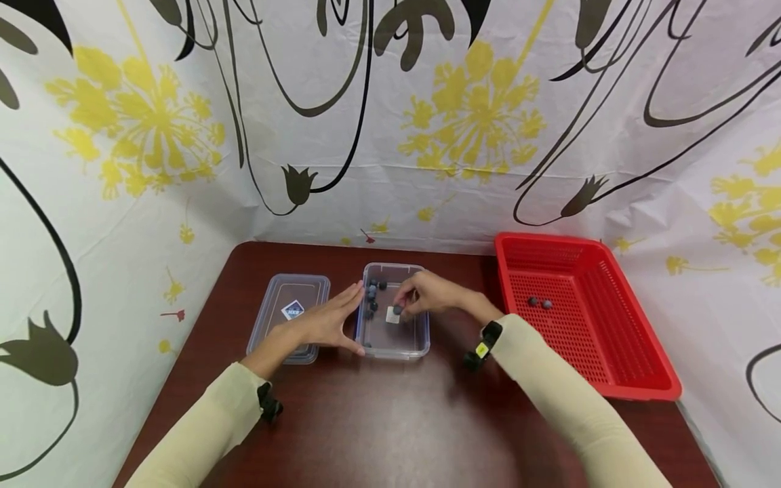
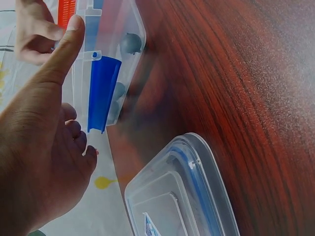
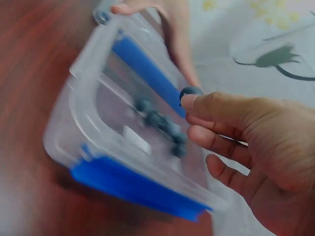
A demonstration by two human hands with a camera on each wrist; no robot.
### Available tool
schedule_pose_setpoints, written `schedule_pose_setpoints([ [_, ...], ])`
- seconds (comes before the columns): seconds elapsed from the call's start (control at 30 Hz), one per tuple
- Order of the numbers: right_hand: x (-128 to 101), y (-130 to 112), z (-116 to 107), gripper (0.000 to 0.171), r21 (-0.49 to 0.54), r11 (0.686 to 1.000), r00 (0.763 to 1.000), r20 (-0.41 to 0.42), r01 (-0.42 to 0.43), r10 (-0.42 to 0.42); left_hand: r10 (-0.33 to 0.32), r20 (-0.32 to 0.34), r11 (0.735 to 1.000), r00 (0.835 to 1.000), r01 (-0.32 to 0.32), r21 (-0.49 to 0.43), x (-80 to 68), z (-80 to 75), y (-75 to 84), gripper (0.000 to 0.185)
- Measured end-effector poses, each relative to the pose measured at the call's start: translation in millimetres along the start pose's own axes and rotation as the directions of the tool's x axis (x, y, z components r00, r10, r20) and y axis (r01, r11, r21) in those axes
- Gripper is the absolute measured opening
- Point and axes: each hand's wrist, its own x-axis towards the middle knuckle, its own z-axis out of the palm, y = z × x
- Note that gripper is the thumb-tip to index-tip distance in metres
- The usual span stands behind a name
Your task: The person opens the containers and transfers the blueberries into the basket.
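Note:
A clear plastic container (image 1: 421, 342) with blue clips stands mid-table and holds several blueberries (image 1: 373, 293). My left hand (image 1: 342, 318) rests flat against the container's left side, fingers straight; the left wrist view shows the thumb of that hand (image 2: 44, 128) on the container (image 2: 101, 93) by its blue clip. My right hand (image 1: 407, 303) hovers over the container and pinches one blueberry (image 1: 397, 310). In the right wrist view, that blueberry (image 3: 191, 91) sits at the fingertips of the right hand (image 3: 197, 115), above the container (image 3: 88, 128) and its berries (image 3: 157, 120).
The container's clear lid (image 1: 293, 308) lies flat just left of it, also seen as the lid (image 2: 182, 196) in the left wrist view. A red mesh basket (image 1: 610, 325) at the right holds two blueberries (image 1: 539, 303). Patterned cloth walls surround the dark wooden table (image 1: 378, 420).

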Motion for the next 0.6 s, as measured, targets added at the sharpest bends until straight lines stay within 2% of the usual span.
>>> schedule_pose_setpoints([
  [0.37,-64,13,-65,0.019,0.021,0.994,0.989,-0.098,-0.108,0.109,-0.005,0.006,1.000,1.000,0.005,0.018,-0.5,0.5,-0.4,0.135],
  [0.6,-119,44,-94,0.017,0.036,0.975,0.960,-0.171,-0.219,0.222,-0.007,0.014,1.000,1.000,0.007,0.026,-0.5,-2.8,2.3,0.136],
])
